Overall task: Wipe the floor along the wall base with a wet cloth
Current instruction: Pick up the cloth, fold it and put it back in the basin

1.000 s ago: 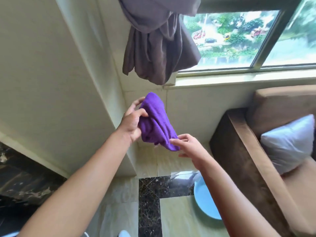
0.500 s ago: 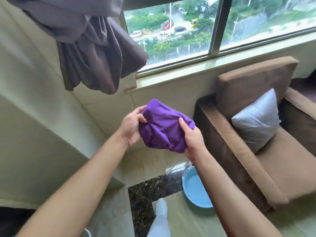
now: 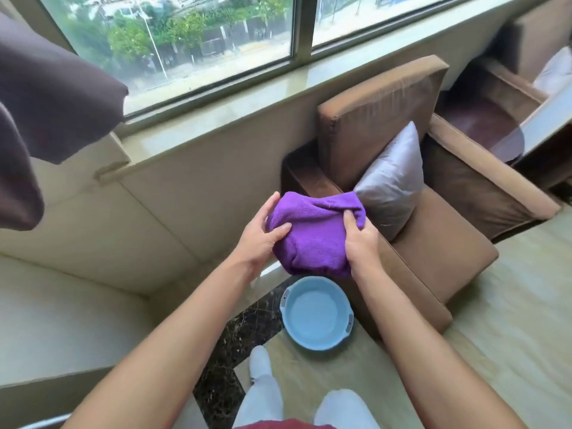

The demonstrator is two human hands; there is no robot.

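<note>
Below held purple cloth, blue basin of water.

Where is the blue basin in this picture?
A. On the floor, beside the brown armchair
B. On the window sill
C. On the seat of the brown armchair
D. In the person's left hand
A: the blue basin stands on the floor next to the side of the brown armchair, below the purple cloth that both hands hold.
</note>
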